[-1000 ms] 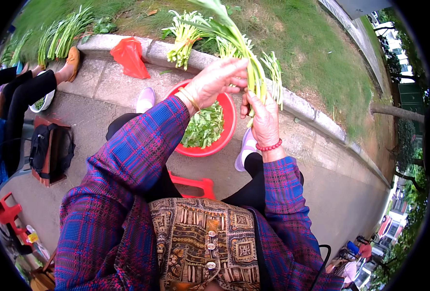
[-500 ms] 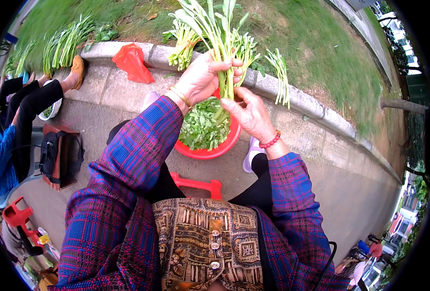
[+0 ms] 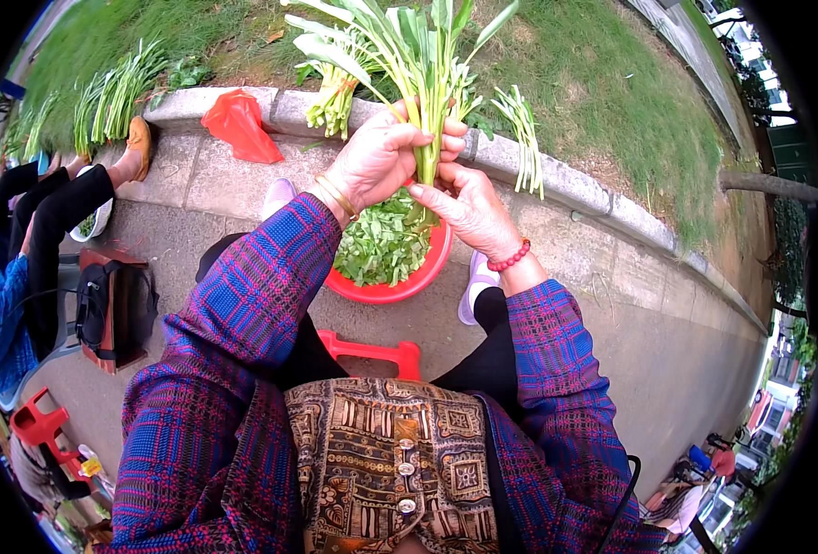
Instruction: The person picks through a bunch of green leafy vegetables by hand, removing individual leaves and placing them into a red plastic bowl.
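Observation:
A bunch of leafy green vegetables (image 3: 426,69) with long pale stalks stands up in front of me, its leaves pointing away. My left hand (image 3: 377,164) is closed round the stalks. Just below it, the fingers of my right hand (image 3: 476,210) pinch the lower ends of the same bunch. Under both hands a red basin (image 3: 386,295) sits on the pavement between my feet. Torn green leaves and pieces (image 3: 381,245) fill it, partly hidden by my hands.
Along the stone curb (image 3: 580,187) lie a tied green bunch (image 3: 333,109), loose stalks (image 3: 523,152) and a red plastic bag (image 3: 243,125). A red stool (image 3: 372,353) is below my lap. To the left sit another person in blue (image 3: 1,305) and a dark bag (image 3: 104,309).
The bunch stands straighter and its leaves spread wider. Both hands keep their hold, with the right fingers closer in under the left hand. The whole view has shifted slightly.

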`<control>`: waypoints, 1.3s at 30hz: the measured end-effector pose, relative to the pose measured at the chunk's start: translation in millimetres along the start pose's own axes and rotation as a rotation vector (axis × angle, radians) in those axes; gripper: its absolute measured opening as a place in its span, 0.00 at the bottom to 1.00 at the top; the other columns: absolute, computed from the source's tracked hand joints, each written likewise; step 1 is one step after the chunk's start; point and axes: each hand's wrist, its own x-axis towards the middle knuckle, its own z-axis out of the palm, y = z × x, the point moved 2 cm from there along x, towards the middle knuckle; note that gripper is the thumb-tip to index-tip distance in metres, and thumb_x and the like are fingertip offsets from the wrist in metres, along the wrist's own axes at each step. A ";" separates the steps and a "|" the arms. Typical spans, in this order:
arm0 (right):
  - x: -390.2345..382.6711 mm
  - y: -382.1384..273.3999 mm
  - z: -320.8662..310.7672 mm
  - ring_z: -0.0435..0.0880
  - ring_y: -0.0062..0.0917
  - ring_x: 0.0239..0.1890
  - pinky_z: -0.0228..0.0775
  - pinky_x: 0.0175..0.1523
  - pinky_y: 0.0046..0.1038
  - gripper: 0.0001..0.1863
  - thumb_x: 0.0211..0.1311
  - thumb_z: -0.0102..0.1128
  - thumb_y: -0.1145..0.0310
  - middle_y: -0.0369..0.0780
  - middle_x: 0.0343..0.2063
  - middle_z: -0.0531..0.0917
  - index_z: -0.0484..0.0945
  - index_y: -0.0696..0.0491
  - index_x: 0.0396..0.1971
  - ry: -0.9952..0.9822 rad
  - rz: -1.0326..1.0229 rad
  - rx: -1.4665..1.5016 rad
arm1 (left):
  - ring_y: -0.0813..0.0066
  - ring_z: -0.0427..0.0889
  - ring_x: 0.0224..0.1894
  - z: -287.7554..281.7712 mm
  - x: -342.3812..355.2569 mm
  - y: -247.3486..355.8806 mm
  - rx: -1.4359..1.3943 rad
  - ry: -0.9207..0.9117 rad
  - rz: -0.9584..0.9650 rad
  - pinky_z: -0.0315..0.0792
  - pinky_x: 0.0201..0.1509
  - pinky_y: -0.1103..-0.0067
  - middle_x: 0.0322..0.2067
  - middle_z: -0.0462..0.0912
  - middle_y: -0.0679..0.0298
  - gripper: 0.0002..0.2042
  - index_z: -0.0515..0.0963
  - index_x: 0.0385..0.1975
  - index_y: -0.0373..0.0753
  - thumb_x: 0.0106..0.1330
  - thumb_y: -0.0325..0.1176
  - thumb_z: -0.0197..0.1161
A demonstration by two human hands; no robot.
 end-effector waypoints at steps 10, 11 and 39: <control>-0.8 -7.7 -6.0 0.80 0.23 0.25 0.71 0.33 0.27 0.22 0.53 0.68 0.53 0.41 0.23 0.82 0.81 0.59 0.36 0.031 0.010 -0.275 | 0.72 0.81 0.42 -11.0 -1.6 -8.9 0.052 0.090 -0.020 0.75 0.51 0.73 0.40 0.80 0.60 0.20 0.65 0.57 0.34 0.66 0.26 0.56; 0.0 -5.2 -13.5 0.81 0.20 0.29 0.72 0.36 0.25 0.22 0.55 0.66 0.53 0.41 0.26 0.84 0.82 0.60 0.35 0.076 -0.031 -0.233 | 0.72 0.81 0.42 -10.7 -1.5 -8.2 0.059 0.101 -0.023 0.75 0.51 0.73 0.40 0.80 0.60 0.19 0.66 0.57 0.34 0.66 0.26 0.56; 3.5 -6.9 -45.2 0.76 0.11 0.23 0.71 0.28 0.16 0.07 0.60 0.62 0.69 0.31 0.24 0.81 0.81 0.56 0.33 0.438 0.039 0.274 | 0.75 0.82 0.34 2.1 -2.7 -27.9 0.202 0.116 -0.173 0.78 0.41 0.81 0.35 0.82 0.60 0.11 0.72 0.47 0.35 0.65 0.23 0.54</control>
